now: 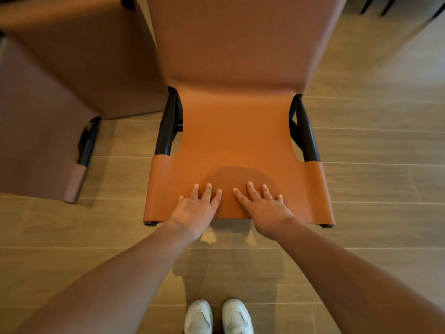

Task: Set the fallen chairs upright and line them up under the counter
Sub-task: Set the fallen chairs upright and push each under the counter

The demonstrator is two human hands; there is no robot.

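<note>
The chair [236,141] (orange leather, black frame) is shown at centre on the floor [373,189]; whether it stands fully upright cannot be told. The left hand [195,212] and right hand [263,212] are laid flat on its near edge, fingers straight and spread, nothing gripped; the thumbs are hidden. A second chair [72,68] is set close at 10 o'clock. Dark legs [375,4] are glimpsed at 1 o'clock, shoes [198,318] at 6.

- My pale sneakers [237,317] — side by side, toes pointing forward.
- Wood-look plank floor [373,213] under the sneakers, its seams running crosswise ahead of them.
- Thin dark legs [366,4], far ahead and right of the sneakers — of what, I can't tell.
</note>
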